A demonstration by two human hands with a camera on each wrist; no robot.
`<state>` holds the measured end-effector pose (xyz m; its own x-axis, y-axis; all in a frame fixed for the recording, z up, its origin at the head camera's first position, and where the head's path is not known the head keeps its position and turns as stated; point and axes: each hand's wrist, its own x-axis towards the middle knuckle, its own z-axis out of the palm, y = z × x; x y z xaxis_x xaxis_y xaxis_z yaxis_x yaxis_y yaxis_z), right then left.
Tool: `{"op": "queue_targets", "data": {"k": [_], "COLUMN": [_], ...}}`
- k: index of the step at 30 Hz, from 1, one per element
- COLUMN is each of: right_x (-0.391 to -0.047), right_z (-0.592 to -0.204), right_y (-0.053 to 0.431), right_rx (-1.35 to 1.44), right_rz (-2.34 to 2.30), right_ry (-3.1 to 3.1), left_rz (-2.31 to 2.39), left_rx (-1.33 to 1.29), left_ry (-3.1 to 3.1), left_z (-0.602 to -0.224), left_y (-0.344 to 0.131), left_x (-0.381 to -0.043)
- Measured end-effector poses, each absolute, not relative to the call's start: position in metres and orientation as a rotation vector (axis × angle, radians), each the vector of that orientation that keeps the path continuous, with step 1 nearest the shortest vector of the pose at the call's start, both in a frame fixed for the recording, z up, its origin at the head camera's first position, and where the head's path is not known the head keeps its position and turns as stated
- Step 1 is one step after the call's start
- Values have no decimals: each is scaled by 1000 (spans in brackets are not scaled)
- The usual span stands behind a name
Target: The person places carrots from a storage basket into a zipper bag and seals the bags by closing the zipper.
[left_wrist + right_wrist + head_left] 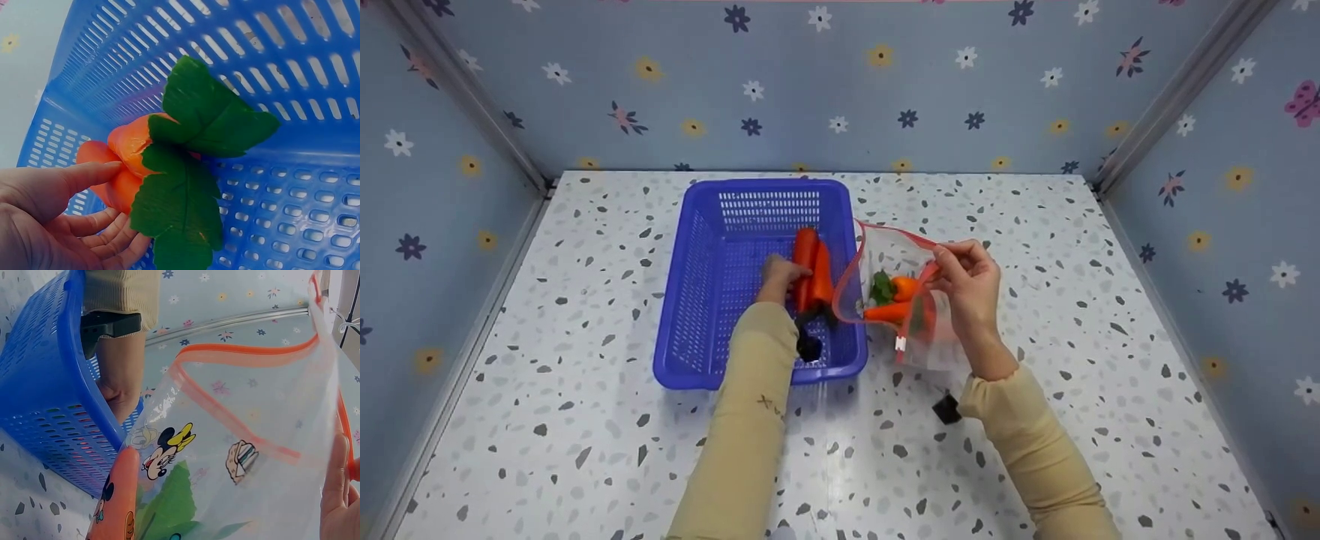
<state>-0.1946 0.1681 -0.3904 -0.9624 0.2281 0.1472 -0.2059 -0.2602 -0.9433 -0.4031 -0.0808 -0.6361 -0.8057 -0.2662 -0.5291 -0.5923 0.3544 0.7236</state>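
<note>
Inside the blue plastic basket, my left hand grips a carrot, thumb on top and fingers curled beneath. Another carrot lies right against it, toward the basket's right wall. Broad green leaves at the carrot tops face the left wrist camera. My right hand pinches the red-edged rim of a clear zip bag, whose mouth gapes toward the basket. Orange carrots with a green leaf are inside the bag. Cartoon prints cover its side in the right wrist view.
The basket and bag stand side by side on a white speckled tabletop. A white slider sits on the bag's red zip. Blue flowered panels enclose the back and both sides. A black device is strapped to my left wrist.
</note>
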Motion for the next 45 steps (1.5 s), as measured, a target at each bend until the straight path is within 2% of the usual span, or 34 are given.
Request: {"op": "queue_targets", "data": {"k": [5, 8, 15, 19, 31, 39, 45], "right_x": [-214, -220, -199, -196, -202, -208, -227], "right_z": [-423, -430, -395, -389, -399, -413, -446], "right_y": [182, 185, 170, 168, 173, 178, 190], "right_rx": [74, 106, 27, -1, -6, 54, 82], "right_rz": [2363, 2365, 2257, 2268, 2277, 2294, 2248], "right_ry": [-1657, -1638, -1722, -1731, -1731, -1688, -1710], "left_rz": [1457, 1468, 1398, 1432, 1492, 1451, 1460], "left_rx": [-771, -773, -699, -635, -540, -322, -187], "left_ry": [2324, 2349, 2392, 2414, 2408, 2476, 2482], "left_z": [-649, -638, -504, -467, -431, -401, -380], "left_y": [-84, -84, -69, -68, -74, -73, -77], "left_x": [-414, -409, -328, -308, -303, -279, -259]}}
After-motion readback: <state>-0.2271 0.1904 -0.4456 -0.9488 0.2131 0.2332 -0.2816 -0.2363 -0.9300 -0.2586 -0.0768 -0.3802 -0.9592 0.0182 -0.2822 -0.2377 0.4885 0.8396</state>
